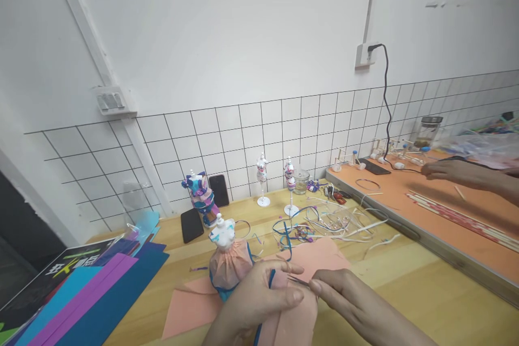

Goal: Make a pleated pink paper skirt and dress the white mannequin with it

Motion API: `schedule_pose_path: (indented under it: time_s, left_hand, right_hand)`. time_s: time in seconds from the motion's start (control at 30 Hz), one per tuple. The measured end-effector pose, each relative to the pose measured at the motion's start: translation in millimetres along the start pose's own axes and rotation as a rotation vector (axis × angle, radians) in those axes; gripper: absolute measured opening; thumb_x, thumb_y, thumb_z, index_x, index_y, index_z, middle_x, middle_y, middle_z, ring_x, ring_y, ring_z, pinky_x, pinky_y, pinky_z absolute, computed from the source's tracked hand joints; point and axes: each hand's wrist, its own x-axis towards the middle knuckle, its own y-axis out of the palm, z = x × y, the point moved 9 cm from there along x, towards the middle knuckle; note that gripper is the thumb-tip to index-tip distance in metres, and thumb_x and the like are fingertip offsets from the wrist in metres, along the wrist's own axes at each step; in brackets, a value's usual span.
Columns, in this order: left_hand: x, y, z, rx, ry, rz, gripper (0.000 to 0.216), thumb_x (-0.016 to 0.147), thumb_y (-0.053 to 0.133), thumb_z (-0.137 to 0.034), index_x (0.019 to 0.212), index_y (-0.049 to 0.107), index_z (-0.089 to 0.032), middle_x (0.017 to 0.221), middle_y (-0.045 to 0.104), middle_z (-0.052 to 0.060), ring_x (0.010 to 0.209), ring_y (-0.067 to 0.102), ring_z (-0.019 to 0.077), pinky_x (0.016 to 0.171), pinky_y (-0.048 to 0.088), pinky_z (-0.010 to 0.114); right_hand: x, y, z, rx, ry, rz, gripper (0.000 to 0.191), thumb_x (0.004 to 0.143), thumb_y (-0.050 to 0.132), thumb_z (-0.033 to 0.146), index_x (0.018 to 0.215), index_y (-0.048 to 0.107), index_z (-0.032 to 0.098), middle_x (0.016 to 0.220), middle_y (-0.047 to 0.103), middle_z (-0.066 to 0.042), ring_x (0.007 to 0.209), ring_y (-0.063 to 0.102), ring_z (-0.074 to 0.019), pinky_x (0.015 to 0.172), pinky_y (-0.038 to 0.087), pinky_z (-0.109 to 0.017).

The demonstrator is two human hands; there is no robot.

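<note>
My left hand (259,297) is closed on a piece of pink paper (292,319) with a blue strip along its edge, thumb pressed on top. My right hand (344,297) pinches a thin metal tool, perhaps tweezers (298,280), whose tip points at the paper beside my left thumb. Just left of my hands stands a small white mannequin (227,262) dressed in a pleated pink paper skirt. Both hands hover over a larger pink sheet (190,308) lying on the wooden table (405,292).
Coloured paper sheets (93,297) fan out at the left. Two phones (191,224), a dressed mannequin (200,194), two slim mannequins (262,178), a glass (300,181) and tangled strips (336,221) sit behind. Another person's hand (450,170) rests on the orange table (446,227) at right.
</note>
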Motion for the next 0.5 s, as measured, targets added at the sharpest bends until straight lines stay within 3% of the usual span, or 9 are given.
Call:
schedule_pose_path:
  time_s: [0.17, 0.5]
  left_hand:
    - [1.7, 12.6, -2.3, -0.041, 0.023, 0.104, 0.050, 0.060, 0.077, -0.038, 0.103, 0.068, -0.014, 0.108, 0.067, 0.011, 0.109, 0.055, 0.0289, 0.094, 0.039, 0.038]
    - [0.9, 12.6, -10.1, -0.060, 0.079, 0.058, 0.045, 0.061, 0.077, -0.039, 0.097, 0.070, -0.013, 0.103, 0.069, 0.011, 0.103, 0.059, 0.0260, 0.091, 0.042, 0.034]
  right_hand:
    - [1.1, 3.5, 5.1, 0.029, -0.014, -0.029, 0.048, 0.093, 0.031, 0.053, 0.070, 0.053, 0.018, 0.068, 0.054, 0.000, 0.066, 0.050, -0.0144, 0.058, 0.039, -0.021]
    - [3.0, 3.0, 10.5, 0.055, -0.064, -0.085, 0.045, 0.092, 0.037, 0.050, 0.070, 0.059, 0.018, 0.071, 0.063, -0.001, 0.067, 0.056, -0.0157, 0.063, 0.046, -0.023]
